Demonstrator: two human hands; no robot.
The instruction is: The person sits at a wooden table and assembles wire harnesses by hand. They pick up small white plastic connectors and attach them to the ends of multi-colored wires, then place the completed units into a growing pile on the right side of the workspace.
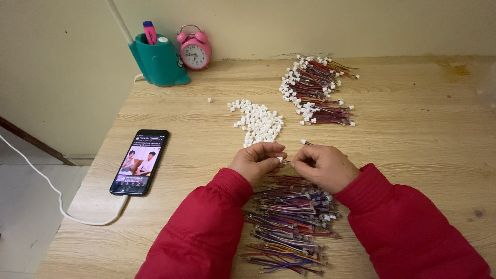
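Both hands, left hand (257, 161) and right hand (323, 166), pinched a white connector (280, 160) and wire; finished bundles (318, 90) lay at twelve o'clock, unfinished wires (292, 227) at six.

A wooden table (413, 134) carries a phone (139, 161), a teal pen holder (157, 62), a pink alarm clock (195, 49), white connectors (258, 123) and bundles of coloured wires (318, 90).

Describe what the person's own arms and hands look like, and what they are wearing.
Both arms are covered by bright red, puffy long sleeves of a padded jacket, ending at the wrists with plain cuffs. The left hand and right hand are bare: no gloves, and no rings, watch or bracelet can be seen.
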